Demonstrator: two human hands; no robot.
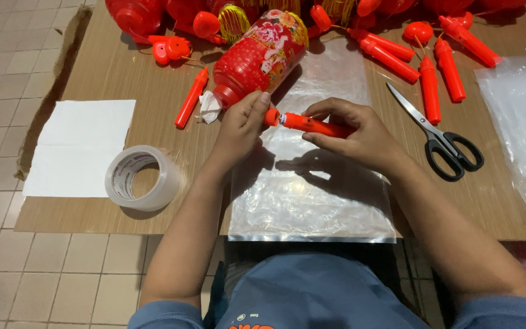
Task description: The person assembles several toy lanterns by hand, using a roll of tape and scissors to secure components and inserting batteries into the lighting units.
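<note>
Both hands are on one red plastic handle stick [312, 125], held roughly level above the clear plastic bag [308, 195] that lies flat on the tabletop [111, 73].

Left hand [241, 125]: grip closed on the stick's left end, thumb on top near the orange tip, fingers curled under. It also sits right against the neck of the red lantern [260, 55]; I cannot tell whether it touches.

Right hand [354, 134]: grip closed on the stick's middle and right part, fingertips pinching from above and below, with the stick's far end hidden inside the palm. A small white and blue label band shows on the stick between the two hands.

The lantern lies on its side, tilted, with its floral end away from the person and a bit of white paper wadding [209, 108] at its near end.

Around it:
- Loose red stick [191, 97] just left of the lantern.
- Roll of clear tape [142, 178] standing on its flat side to the left, partly over a white paper sheet [80, 140].
- Black-handled scissors [439, 137] to the right of the right hand, blades shut, apart from it.
- More red sticks [430, 79] beyond the scissors.
- Second clear bag [522, 122] at the right edge.
- Pile of red lantern parts [171, 42] along the far edge.
</note>
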